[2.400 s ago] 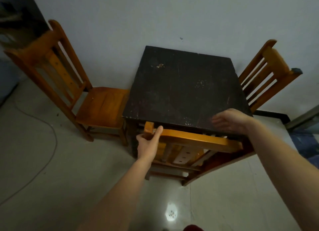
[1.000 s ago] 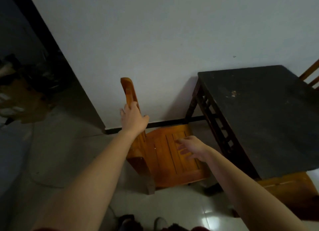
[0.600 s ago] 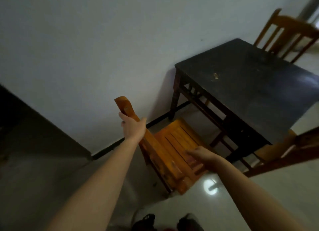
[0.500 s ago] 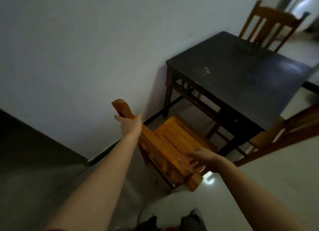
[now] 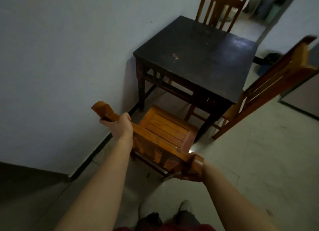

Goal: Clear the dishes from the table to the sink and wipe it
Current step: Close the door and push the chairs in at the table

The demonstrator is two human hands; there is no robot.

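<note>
pale wall [image 5: 69, 58] and tiled floor [image 5: 259, 161] meet behind a dark table [image 5: 198, 64] set against the wall, a pale smudge [image 5: 175, 56] on its top. just before it stands an orange wooden chair [image 5: 164, 128] – seat toward the table. left hand [image 5: 120, 126] grips one end of its top rail [image 5: 148, 137]; right hand [image 5: 189, 176] curls under the other end, partly hidden. second chair [image 5: 217, 9] at the far side, third chair [image 5: 276, 82] at the right.

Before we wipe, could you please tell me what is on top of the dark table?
The dark table bears no dishes, only a pale smudge near its wall side. Nothing covers its top; glare dulls the far corner.
</note>
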